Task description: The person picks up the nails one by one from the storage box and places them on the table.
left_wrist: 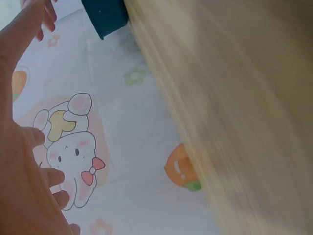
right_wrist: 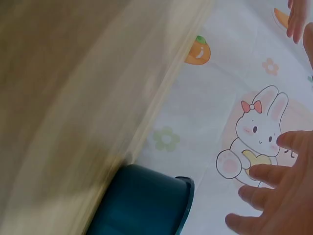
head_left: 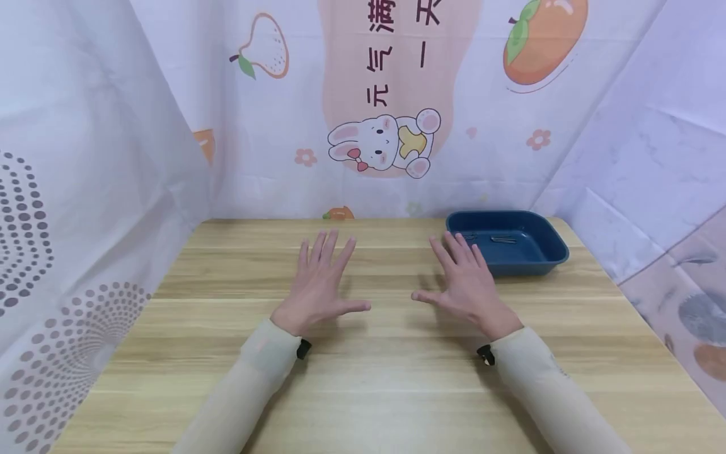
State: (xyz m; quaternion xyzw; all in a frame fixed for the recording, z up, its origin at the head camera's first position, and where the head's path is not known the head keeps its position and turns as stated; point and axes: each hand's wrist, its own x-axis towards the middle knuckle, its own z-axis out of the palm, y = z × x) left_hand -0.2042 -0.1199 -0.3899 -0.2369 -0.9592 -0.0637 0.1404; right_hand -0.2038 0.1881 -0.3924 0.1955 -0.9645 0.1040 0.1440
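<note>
Both hands hover palm-down over the wooden table (head_left: 374, 391), fingers spread and straight, holding nothing. The left hand (head_left: 321, 277) is near the table's middle; the right hand (head_left: 464, 280) is beside it, its fingertips close to the near left corner of a dark blue tray (head_left: 553, 243). Small thin metal pieces (head_left: 503, 239) lie in the tray. In the left wrist view the left hand (left_wrist: 22, 161) fills the left edge with the tray's corner (left_wrist: 105, 17) above. In the right wrist view the right hand's fingers (right_wrist: 274, 196) show beside the tray's wall (right_wrist: 146, 200).
Printed cloth walls enclose the table on three sides: a rabbit print (head_left: 382, 144) at the back, dotted cloth (head_left: 34, 265) on the left, pale cloth (head_left: 652, 189) on the right. Cream sleeves (head_left: 261, 372) cover both forearms.
</note>
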